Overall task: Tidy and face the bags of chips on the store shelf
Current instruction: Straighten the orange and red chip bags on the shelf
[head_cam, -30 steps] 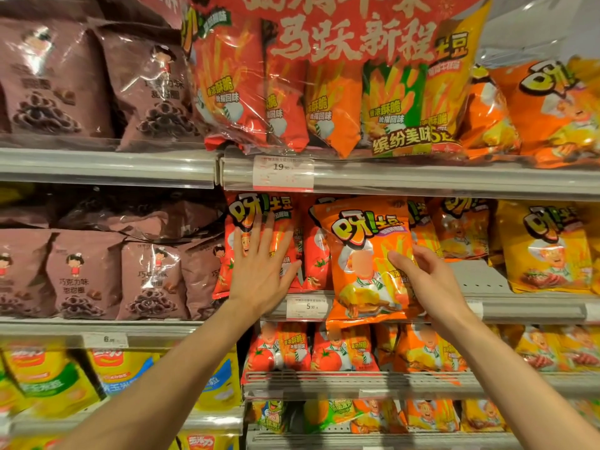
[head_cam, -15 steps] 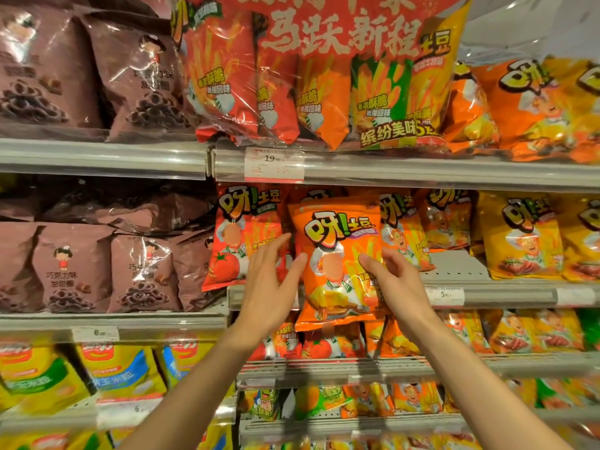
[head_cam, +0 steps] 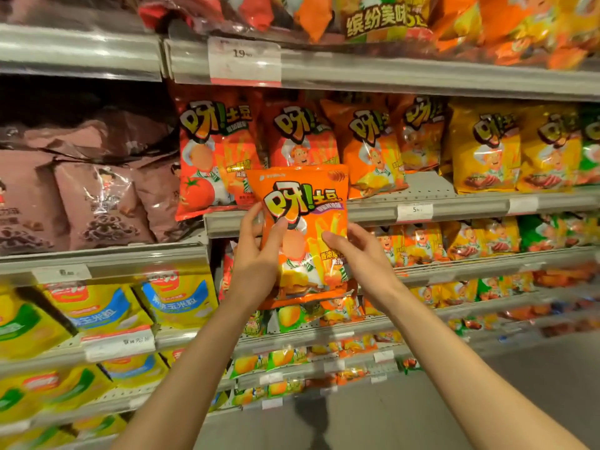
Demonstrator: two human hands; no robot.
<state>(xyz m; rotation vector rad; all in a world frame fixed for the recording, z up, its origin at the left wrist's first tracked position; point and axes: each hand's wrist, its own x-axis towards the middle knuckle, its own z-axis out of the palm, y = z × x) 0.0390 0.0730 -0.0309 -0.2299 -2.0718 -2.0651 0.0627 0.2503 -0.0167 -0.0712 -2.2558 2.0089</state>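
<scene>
An orange chip bag [head_cam: 305, 203] with a cartoon chef hangs upright in front of the shelf edge [head_cam: 373, 212], label toward me. My left hand [head_cam: 256, 258] grips its left side and my right hand [head_cam: 360, 258] grips its right side. Behind it on the shelf stand a red tomato-flavour bag [head_cam: 211, 157], another red bag [head_cam: 302, 138], two orange bags [head_cam: 370, 147] and yellow bags [head_cam: 483, 147], all facing forward. A bare strip of shelf [head_cam: 425, 186] shows in front of the orange bags.
Brown chocolate-snack bags [head_cam: 97, 203] fill the shelf to the left. Yellow and blue corn-snack bags [head_cam: 97, 306] sit lower left. More small chip bags [head_cam: 470, 241] line the lower shelves. A large multipack [head_cam: 383, 17] hangs over the upper shelf. A price tag [head_cam: 244, 60] reads 19.
The orange bag has come down and off the shelf, to below the shelf edge. My left hand left the red bags and took hold of the orange bag. The view tilted down.
</scene>
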